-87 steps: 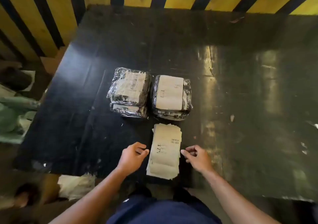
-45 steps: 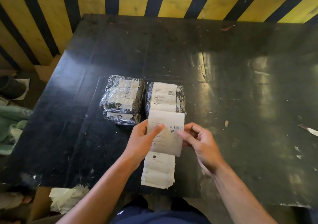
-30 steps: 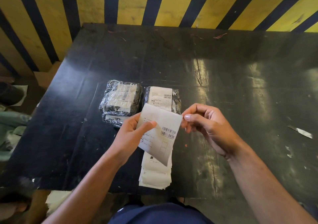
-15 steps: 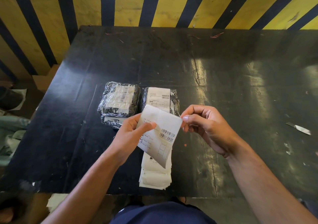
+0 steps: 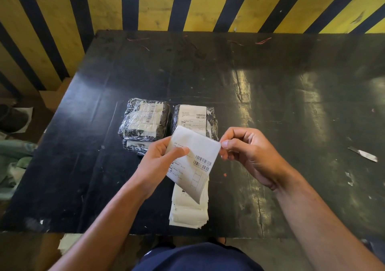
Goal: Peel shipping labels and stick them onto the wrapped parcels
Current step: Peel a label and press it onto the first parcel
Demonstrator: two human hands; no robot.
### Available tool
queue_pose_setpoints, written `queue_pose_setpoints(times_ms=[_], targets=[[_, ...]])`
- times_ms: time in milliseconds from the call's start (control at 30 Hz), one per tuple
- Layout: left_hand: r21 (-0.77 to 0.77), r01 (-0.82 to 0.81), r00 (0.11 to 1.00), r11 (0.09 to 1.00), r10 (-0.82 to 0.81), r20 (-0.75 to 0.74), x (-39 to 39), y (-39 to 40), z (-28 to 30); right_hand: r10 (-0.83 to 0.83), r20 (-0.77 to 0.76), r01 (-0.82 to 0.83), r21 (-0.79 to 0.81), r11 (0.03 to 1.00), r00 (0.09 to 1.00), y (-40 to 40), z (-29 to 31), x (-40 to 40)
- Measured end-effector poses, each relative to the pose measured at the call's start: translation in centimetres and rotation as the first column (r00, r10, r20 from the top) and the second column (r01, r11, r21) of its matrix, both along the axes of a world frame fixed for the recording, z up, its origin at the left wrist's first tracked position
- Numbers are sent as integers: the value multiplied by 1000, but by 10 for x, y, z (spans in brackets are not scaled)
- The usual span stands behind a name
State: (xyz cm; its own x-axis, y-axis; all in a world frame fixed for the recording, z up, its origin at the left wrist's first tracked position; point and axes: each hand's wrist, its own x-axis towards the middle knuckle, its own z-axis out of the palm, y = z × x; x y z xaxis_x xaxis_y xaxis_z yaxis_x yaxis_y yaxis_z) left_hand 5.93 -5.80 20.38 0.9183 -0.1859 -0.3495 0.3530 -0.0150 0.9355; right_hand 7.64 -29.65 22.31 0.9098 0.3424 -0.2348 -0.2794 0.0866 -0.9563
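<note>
Label (image 5: 192, 162) sits lifted above the stack (image 5: 188, 210) and near the parcels (image 5: 168, 123), our left hand (image 5: 158, 162) gripping its edge, right-hand fingers (image 5: 226, 143) pinching the top corner, so we should peel slowly, keeping the sheet flat

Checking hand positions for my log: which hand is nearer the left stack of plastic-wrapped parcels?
Left. The left hand sits just in front of the left stack of plastic-wrapped parcels, overlapping its near edge; the right hand is off to the right.
</note>
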Motion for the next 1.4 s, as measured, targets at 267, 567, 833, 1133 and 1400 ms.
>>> queue_pose_setpoints(times_ms=[267, 567, 833, 1133, 1400], targets=[[-33, 28, 999, 999, -29, -31, 0, -1, -5, 4, -119, 20, 204, 979, 993, 11, -3, -6], [157, -148, 951, 976, 97, 292, -11, -23, -2, -59, -180, 104, 255, 961, 982, 26, -10, -10], [27, -72, 951, 997, 60, 304, -19, -33, 2, -87, -35, 91, 127, 988, 996, 29, -10, -11], [-27, -150, 985, 988, 152, 86, -17, -33, -2, -166, -114, 169, 20, 985, 980, 32, -16, -15], [-181, -402, 910, 898, 369, -191, -9, -24, -15, -396, -368, 479, 165, 862, 841, 22, -40, -8]])
